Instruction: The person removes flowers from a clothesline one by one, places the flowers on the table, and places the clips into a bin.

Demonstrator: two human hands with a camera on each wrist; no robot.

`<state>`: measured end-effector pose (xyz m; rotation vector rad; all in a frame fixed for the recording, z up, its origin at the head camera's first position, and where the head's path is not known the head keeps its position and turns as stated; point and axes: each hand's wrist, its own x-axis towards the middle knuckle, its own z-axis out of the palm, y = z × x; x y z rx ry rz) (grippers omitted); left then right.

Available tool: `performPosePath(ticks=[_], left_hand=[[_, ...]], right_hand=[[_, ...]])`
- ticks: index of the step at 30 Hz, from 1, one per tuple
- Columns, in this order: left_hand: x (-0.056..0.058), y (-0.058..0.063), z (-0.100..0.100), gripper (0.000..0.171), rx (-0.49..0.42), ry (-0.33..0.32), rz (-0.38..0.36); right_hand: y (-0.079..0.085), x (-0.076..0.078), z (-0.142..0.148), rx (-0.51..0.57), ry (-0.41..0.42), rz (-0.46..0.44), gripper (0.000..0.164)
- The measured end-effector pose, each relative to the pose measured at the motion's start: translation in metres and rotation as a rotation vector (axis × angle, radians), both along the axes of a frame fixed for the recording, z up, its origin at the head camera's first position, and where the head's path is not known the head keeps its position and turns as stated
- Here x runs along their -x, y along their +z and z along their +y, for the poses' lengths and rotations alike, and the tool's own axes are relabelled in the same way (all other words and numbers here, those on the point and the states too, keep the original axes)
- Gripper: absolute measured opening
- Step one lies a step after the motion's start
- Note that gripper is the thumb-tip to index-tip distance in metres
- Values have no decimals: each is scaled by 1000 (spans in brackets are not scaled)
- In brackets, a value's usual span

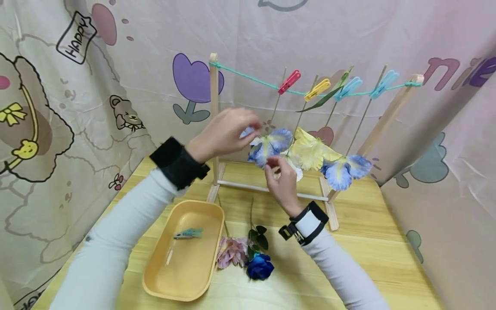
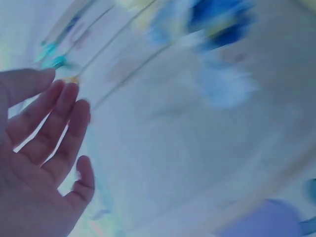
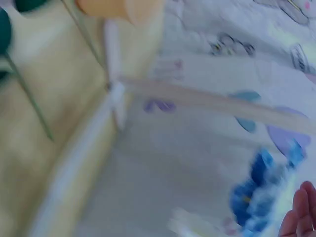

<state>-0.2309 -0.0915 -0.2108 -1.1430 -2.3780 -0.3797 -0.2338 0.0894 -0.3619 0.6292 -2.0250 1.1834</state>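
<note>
My left hand point(image 1: 232, 131) is raised beside the leftmost hanging flower, a blue one point(image 1: 271, 146); its fingers are loosely bent and hold nothing in the left wrist view. Lower and to the right, my right hand point(image 1: 282, 183) has softly curved fingers with nothing in them, close in front of the blue flower and a partly hidden white flower point(image 1: 298, 170). A yellow flower point(image 1: 311, 150) and another blue flower point(image 1: 344, 170) hang further right. Red point(image 1: 289, 82), yellow point(image 1: 317, 90) and light blue clothespins point(image 1: 384, 84) clip the stems head-down to a green cord point(image 1: 252, 76).
A wooden frame point(image 1: 215, 120) carries the cord. In front stands a yellow tray point(image 1: 182, 271) with a teal clothespin point(image 1: 188, 233) inside. A pink flower point(image 1: 232, 253) and a dark blue rose point(image 1: 260, 267) lie beside it on the table point(image 1: 310, 275). Printed curtains surround the table.
</note>
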Motion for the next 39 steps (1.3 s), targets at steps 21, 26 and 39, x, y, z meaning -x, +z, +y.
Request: performPosePath(ticks=[21,26,39], left_hand=[[42,78,73,40,30,254,-69],[44,77,74,33,12,239,-70],[48,81,79,30,78,261,-162]], right_hand=[[44,44,-7,136,15,-227,34],[41,45,-9,126,50,-263,35],[42,43,-21,19,4,-207,19]])
